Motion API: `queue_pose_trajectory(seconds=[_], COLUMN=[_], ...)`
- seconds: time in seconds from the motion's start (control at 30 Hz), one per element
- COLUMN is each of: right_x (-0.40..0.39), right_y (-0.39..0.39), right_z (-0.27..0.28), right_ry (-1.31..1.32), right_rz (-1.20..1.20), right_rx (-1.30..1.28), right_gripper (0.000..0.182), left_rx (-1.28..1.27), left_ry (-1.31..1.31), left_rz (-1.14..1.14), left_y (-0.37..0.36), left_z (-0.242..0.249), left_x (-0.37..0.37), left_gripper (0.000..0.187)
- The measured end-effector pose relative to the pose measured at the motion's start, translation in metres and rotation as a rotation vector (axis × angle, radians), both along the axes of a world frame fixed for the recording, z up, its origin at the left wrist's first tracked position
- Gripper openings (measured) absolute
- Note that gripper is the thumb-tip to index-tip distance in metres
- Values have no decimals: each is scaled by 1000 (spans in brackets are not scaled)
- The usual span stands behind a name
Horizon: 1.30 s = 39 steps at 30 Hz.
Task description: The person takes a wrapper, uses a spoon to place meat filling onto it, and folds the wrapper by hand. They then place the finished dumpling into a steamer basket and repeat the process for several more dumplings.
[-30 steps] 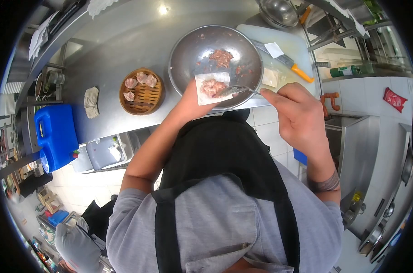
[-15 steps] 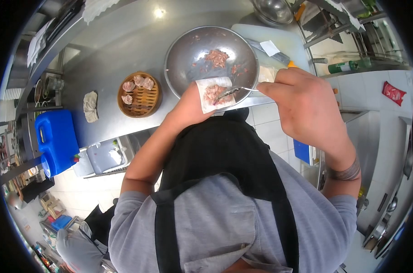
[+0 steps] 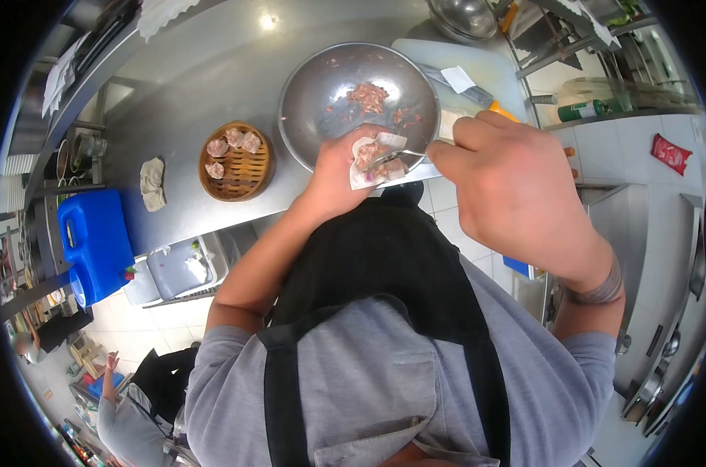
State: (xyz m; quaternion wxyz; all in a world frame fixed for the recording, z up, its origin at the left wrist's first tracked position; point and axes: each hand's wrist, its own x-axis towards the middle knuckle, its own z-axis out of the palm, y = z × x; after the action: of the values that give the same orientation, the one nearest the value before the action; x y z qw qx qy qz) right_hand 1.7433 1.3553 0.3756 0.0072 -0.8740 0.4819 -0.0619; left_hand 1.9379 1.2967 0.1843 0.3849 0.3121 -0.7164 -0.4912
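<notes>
My left hand point(image 3: 339, 177) is closed around a thin, pale dumpling wrapper point(image 3: 361, 179), its edges curling up about a portion of pink minced filling. Pinched in the fingers of my right hand point(image 3: 512, 191) is the handle of a metal spoon point(image 3: 418, 153). The spoon's tip presses into the filling inside the wrapper. Just beyond both hands stands a large steel bowl point(image 3: 302, 86) with minced meat point(image 3: 367, 96) on its bottom. Off to the left, a round bamboo steamer point(image 3: 244, 187) holds several filled dumplings point(image 3: 235, 138).
A knife point(image 3: 477, 95) with a yellow handle lies on the white cutting board point(image 3: 497, 70). A folded cloth point(image 3: 153, 184) is left of the steamer. A blue jerrycan point(image 3: 100, 241) stands at the counter's left end. Another person point(image 3: 131, 424) is at lower left.
My left hand has curled up around the wrapper, which was spread flatter before. The spoon stays at the filling. At lower left the other person's raised hand has come into view.
</notes>
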Motion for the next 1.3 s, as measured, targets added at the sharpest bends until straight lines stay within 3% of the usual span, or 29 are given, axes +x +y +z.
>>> queue_pose_trajectory(seconds=[0.23,0.5,0.73,0.83,0.9,0.93,1.13,1.2,1.3], right_x=[-7,-2,0,0,-1,-3,-28,-37,-53], right_y=[4,2,4,4,4,4,12,20,28], right_z=[13,-6,-10,-16,-19,-18,-12,-20,-44], right_ry=[-74,35,68,45,5,4,-177,-413,-623], right_rz=[27,12,60,82,67,67,-45,-291,-358], right_rx=[-10,-86,-117,-126,-138,-137,-123,2,153], right_gripper=[38,37,35,35,36,36,40,33,26], left_rx=[76,189,170,324,37,37,283,503,551], left_ry=[119,162,179,290,105,104,233,211,375], left_rz=[-17,-25,-24,-22,68,69,52,8,26], left_y=[7,14,13,13,10,8,4,-2,-10], left_z=[-12,7,12,14,14,12,13,6,15], left_x=[0,-4,-7,-11,-12,-12,-3,2,-1], left_gripper=[36,59,64,58,48,48,39,33,22])
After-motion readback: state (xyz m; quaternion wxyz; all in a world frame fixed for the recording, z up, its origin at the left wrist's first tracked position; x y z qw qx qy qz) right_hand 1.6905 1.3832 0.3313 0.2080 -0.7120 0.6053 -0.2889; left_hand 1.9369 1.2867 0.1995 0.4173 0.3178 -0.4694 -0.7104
